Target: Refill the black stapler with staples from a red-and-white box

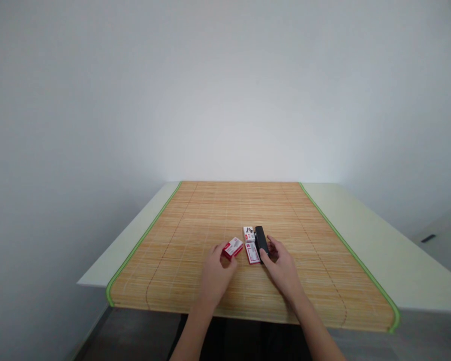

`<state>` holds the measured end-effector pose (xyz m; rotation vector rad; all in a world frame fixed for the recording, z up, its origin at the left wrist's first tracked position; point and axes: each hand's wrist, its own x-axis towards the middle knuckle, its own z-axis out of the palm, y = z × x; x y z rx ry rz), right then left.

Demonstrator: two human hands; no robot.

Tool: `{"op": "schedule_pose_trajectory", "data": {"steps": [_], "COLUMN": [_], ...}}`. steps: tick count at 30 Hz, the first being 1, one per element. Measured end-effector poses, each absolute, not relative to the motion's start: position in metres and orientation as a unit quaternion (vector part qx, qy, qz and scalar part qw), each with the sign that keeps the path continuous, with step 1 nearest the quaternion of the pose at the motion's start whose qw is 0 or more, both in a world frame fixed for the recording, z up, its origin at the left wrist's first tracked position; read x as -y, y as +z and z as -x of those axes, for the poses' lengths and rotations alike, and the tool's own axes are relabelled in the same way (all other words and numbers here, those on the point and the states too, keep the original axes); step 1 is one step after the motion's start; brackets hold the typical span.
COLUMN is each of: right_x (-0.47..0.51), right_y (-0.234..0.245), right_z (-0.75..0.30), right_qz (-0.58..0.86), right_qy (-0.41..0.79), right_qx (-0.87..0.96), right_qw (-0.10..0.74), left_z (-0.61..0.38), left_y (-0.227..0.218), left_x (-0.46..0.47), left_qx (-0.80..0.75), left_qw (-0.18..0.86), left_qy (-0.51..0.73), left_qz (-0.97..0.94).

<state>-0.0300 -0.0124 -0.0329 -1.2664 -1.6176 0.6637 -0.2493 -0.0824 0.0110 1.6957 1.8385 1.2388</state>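
My left hand (217,271) is closed on a small red-and-white box (233,246), pinched between thumb and fingers at its left and near sides. The box is tilted, and I cannot tell if it touches the mat. My right hand (282,263) has its thumb and fingers around the near half of a black stapler (261,238), which lies lengthwise away from me. Left of the stapler is a small white box (248,233) with a dark picture and red print. Just nearer to me, a red-edged box (252,253) with a white label lies flat, close against the stapler.
A bamboo mat (225,205) with green edging covers the middle of the white table (346,210) and hangs slightly over its front edge. A pale wall (233,100) stands behind. At far right is a white surface with a dark handle (428,238).
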Motion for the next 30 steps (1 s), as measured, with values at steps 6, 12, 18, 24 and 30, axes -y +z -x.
{"op": "schedule_pose_trajectory", "data": {"steps": [6,12,18,24,30], "right_x": [0.015,0.015,0.016,0.018,0.018], "right_y": [-0.031,-0.029,-0.026,-0.021,-0.020], "right_z": [0.030,0.032,0.032,0.031,0.031], "right_qz": [0.522,0.525,0.520,0.520,0.523], "right_qy": [0.277,0.264,0.249,0.258,0.254], "right_qx": [0.660,0.663,0.675,0.673,0.671], "right_qw": [0.464,0.463,0.460,0.458,0.460], "left_z": [0.313,0.315,0.272,0.235,0.267], "left_y": [0.002,-0.001,0.026,0.040,0.035], "left_x": [0.091,0.097,0.044,-0.039,-0.032], "left_qx": [-0.655,-0.680,-0.619,-0.575,-0.632], "left_qw": [0.099,0.059,0.048,0.092,0.063], "left_qy": [0.335,0.304,0.321,0.190,0.175], "left_qz": [-0.670,-0.664,-0.715,-0.791,-0.752]}}
